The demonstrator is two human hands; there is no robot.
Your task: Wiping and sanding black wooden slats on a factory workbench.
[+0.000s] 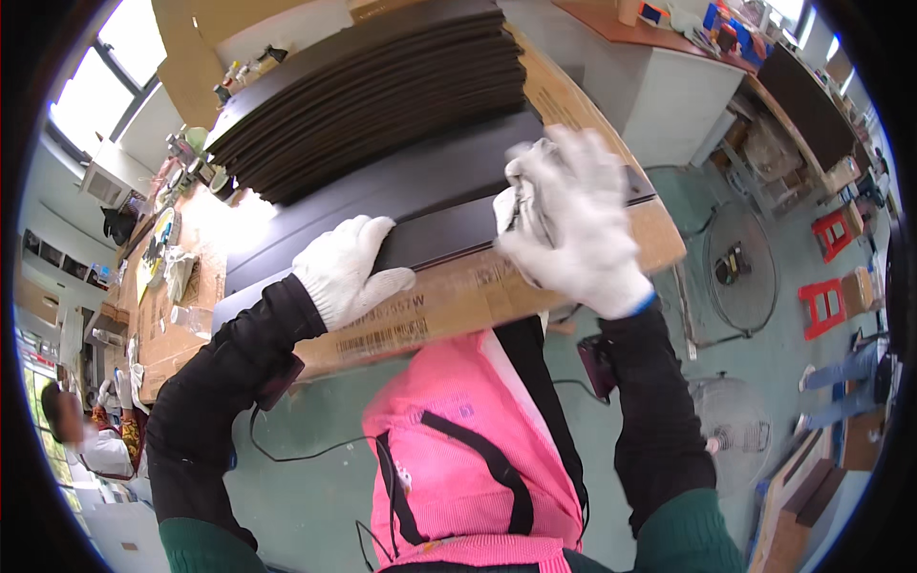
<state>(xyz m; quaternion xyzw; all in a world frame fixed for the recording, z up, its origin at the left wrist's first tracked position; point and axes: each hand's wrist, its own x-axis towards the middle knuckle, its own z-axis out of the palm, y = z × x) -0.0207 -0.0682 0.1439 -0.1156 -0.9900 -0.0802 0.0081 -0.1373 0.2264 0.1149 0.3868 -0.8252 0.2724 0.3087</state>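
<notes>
My left hand (346, 266), in a white knit glove, presses flat on the near edge of a long dark brown panel (430, 196) that lies on a cardboard-covered bench (458, 296). My right hand (573, 224), also gloved, is closed on a crumpled white cloth (523, 181) and holds it against the panel's right part. Behind the panel sits a tall stack of the same dark panels (373, 91).
Bottles and small clutter (181, 162) crowd the bench's left end. A floor fan (740, 267) lies to the right, with red stools (831, 286) and a grey cabinet (659, 91) beyond. Another person (81, 430) sits at lower left. Boards (802, 497) lean at lower right.
</notes>
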